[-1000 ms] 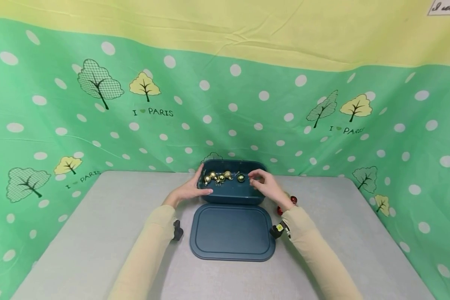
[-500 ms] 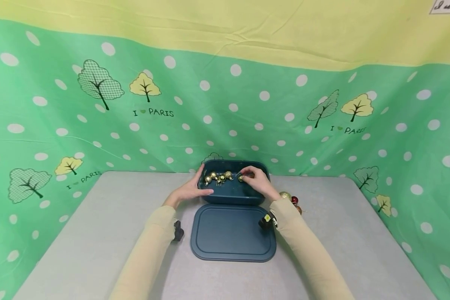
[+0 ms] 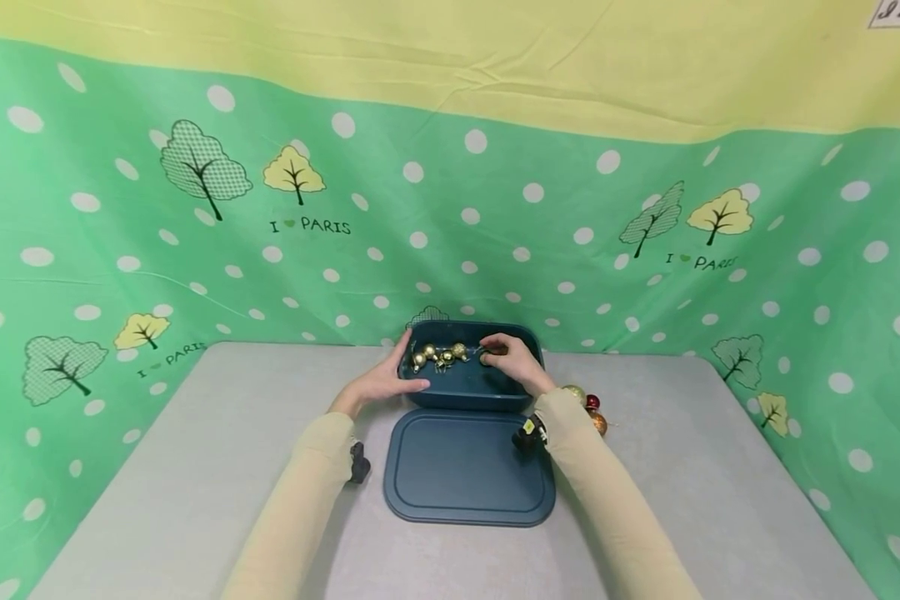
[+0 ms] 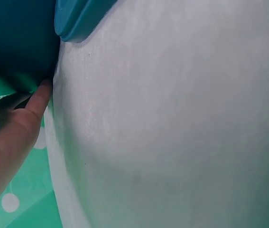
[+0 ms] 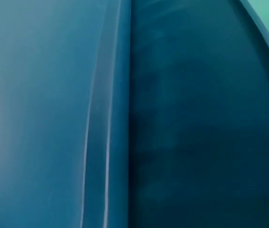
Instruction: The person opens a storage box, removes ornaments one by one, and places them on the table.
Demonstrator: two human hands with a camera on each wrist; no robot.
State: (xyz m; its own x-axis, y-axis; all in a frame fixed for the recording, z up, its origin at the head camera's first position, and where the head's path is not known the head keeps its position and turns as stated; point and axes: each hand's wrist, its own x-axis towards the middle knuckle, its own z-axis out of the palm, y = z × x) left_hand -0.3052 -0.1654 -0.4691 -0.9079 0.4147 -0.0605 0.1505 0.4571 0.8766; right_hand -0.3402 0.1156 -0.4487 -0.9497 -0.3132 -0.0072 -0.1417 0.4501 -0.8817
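A dark blue storage box [image 3: 468, 400] stands open near the back of the table, with several small gold baubles [image 3: 441, 357] inside on its left. My left hand [image 3: 378, 381] rests on the box's left end, thumb along the front rim and fingers along the side. In the left wrist view, a finger lies straight beside the box's wall [image 4: 20, 42]. My right hand [image 3: 516, 364] reaches into the right half, where its fingertips pinch a gold bauble [image 3: 484, 358], mostly hidden behind them. The right wrist view shows the box's wall [image 5: 200, 104] but no hand.
The matching blue lid [image 3: 468, 467] lies flat on the grey table [image 3: 217, 467], just in front of the box. Right of the box, beside my right forearm, sit a gold bauble [image 3: 574, 394], a dark red one [image 3: 592, 402] and an orange one [image 3: 599, 423]. A green patterned cloth [image 3: 450, 217] hangs behind.
My right hand has moved left and its fingertips have closed on the gold bauble in the box. More baubles show beside the right forearm. The left hand stays at the box.
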